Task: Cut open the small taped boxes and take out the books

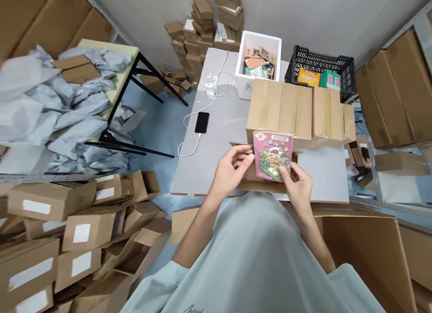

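Chinese lettering (276, 144), too small to read, tops the pink, green-pictured pack (272, 159) over an open carton (261, 185). The right hand (299, 184) pinches it; the left hand (232, 167), half-curled, sits at its edge, contact unclear.

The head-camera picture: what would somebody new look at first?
Probably the bright pink packet, held in the right hand over an open box. Next might come the gray bags heaped on the cream table at left, then the white tub at the gray table's far end.
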Motion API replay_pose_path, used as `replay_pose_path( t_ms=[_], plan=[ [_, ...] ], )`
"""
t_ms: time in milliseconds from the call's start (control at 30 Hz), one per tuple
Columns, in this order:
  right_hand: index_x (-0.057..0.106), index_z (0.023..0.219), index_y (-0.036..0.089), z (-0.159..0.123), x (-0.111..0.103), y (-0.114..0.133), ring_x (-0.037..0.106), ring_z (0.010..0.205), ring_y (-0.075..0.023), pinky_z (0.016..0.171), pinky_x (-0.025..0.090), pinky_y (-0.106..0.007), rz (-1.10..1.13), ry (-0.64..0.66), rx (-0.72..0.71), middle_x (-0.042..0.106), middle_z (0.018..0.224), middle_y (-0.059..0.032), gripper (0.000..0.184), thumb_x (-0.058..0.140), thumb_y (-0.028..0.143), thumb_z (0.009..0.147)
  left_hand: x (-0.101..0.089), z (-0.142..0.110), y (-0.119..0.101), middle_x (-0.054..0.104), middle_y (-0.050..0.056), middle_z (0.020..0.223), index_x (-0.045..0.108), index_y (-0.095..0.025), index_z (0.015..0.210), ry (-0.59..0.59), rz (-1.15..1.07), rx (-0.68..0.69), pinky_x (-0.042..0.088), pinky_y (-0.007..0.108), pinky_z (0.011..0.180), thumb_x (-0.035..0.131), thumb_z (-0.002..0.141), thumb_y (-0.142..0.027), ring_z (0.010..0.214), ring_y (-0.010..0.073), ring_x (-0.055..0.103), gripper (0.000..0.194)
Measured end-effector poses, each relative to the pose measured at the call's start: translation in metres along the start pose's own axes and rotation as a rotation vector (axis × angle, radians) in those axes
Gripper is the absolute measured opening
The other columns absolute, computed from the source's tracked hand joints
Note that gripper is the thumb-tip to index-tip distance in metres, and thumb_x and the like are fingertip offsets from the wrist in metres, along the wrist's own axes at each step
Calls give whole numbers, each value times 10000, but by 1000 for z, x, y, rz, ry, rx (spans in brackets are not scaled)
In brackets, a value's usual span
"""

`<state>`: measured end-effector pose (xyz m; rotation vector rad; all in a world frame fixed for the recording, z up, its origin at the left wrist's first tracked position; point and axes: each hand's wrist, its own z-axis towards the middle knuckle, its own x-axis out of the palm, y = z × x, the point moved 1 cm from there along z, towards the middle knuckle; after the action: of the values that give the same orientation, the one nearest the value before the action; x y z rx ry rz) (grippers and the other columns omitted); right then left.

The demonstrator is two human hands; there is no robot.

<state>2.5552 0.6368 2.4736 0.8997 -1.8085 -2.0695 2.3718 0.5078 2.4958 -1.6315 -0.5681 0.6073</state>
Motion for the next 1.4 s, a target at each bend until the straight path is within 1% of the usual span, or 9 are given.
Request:
replay_pose_path(
  t_ms=[167, 467, 600, 767, 967, 1100, 1200, 1300, 1400],
  plan=[
    [863, 1197, 257, 1, 22, 11, 847, 1103, -322, 1005, 720, -504, 266, 9, 177, 893, 1188, -85, 493, 868, 663, 918, -17, -12, 24, 861, 113, 1215, 837, -212, 1158, 133, -95, -48, 679, 427, 1022, 849, 944, -679, 1110, 289, 808, 513],
    [799, 1309, 264, -19, 54, 17, 825, 1225, -309, 1119, 673, -506, 232, -88, 142, 863, 1307, -120, 476, 831, 572, 948, -53, -11, 36, 853, 90, 1093, 826, -207, 1090, 111, -77, 9, 669, 392, 961, 860, 938, -649, 1018, 260, 786, 468],
    [817, 1149, 275, -29, 61, 22, 815, 1223, -312, 1095, 667, -506, 176, -181, 93, 862, 1264, -106, 313, 811, 513, 947, -70, -9, 32, 849, 84, 1075, 839, -237, 1031, 104, 98, 215, 652, 438, 1011, 791, 1018, -534, 1055, 271, 783, 301],
    [822, 936, 292, -42, 71, 19, 767, 1358, -324, 1133, 638, -525, 215, -224, -19, 853, 1324, -96, 118, 832, 410, 945, -87, -8, 32, 885, 49, 1227, 860, -302, 1024, 108, 296, 565, 587, 565, 1190, 690, 1106, -293, 1349, 298, 743, 189],
    [881, 991, 318, -55, 74, 6, 794, 1271, -285, 1043, 667, -486, 287, -227, -62, 854, 1335, -67, 53, 853, 363, 987, -86, -9, 42, 884, 41, 1256, 851, -294, 1109, 89, 263, 713, 627, 532, 1135, 730, 1100, -194, 1345, 277, 761, 158],
    [900, 1146, 333, -54, 63, 7, 784, 1304, -286, 1058, 660, -465, 289, -213, -81, 846, 1361, -67, 166, 846, 339, 989, -74, -17, 40, 884, 56, 1224, 856, -286, 1113, 74, 230, 673, 631, 517, 1130, 727, 1113, -251, 1308, 283, 782, 134],
    [871, 1211, 306, -49, 51, 5, 819, 1149, -263, 974, 671, -416, 268, -230, -68, 870, 1219, -67, 262, 883, 385, 961, -64, -27, 38, 878, 83, 1194, 858, -257, 1128, 68, 207, 549, 638, 479, 1108, 746, 1112, -386, 1231, 289, 807, 172],
    [819, 1185, 287, -45, 41, -1, 805, 952, -215, 823, 653, -345, 268, -282, -55, 861, 1054, -48, 323, 923, 465, 937, -51, -37, 37, 874, 96, 1170, 850, -225, 1191, 56, 167, 380, 661, 405, 1015, 780, 1081, -527, 1105, 270, 827, 329],
    [819, 1079, 268, -42, 32, -8, 779, 910, -212, 783, 640, -335, 249, -243, -62, 845, 1016, -56, 317, 896, 547, 949, -35, -46, 39, 874, 112, 1186, 840, -201, 1235, 59, 74, 263, 674, 369, 976, 778, 1062, -610, 1092, 264, 832, 448]
  ],
)
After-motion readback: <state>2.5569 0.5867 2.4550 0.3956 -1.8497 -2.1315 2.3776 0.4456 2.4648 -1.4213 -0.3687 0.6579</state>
